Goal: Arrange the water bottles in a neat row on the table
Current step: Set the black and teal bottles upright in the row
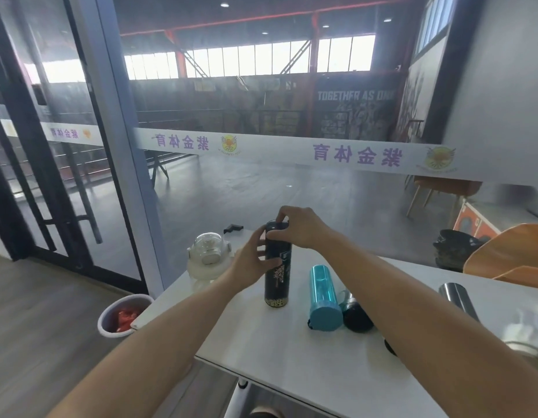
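A tall black bottle (276, 282) with a gold pattern stands upright on the white table (292, 351). My left hand (252, 260) grips its side, and my right hand (298, 226) holds its cap from above. Left of it stands a clear round jug (209, 257). To the right a teal bottle (323, 297) lies on its side, with a small dark bottle (355, 312) lying beside it. Further right lies a steel bottle (458, 298), partly hidden by my right forearm.
A white bin (123, 315) with red waste stands on the floor left of the table. Behind the table is a glass wall. An orange chair back (509, 251) and a black bag (455, 248) are at the right. A small dark object (233, 228) lies at the table's far edge.
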